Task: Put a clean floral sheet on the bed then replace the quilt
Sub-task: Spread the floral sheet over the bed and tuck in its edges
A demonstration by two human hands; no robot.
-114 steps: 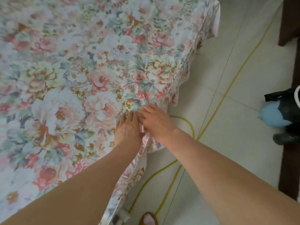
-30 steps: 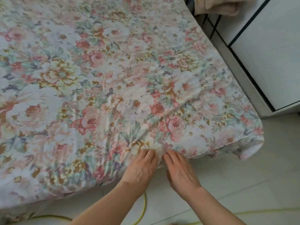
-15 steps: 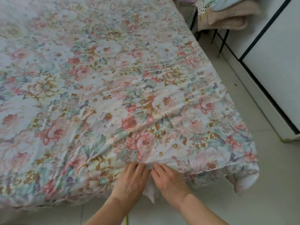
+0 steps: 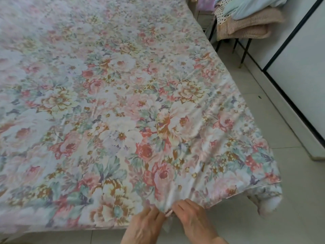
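sheet: floral sheet spread over bed (bit wrinkly)
left hand: pinching sheet hem
right hand: pinching same hem

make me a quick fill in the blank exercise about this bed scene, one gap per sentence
1. The sheet spread over the bed has a ____ print.
2. The left hand and right hand both hold the sheet at its ____ edge.
3. The folded bedding is stacked at the upper ____ of the view.
4. The floor beside the bed is covered in pale ____.

Missing words: floral; near; right; tiles
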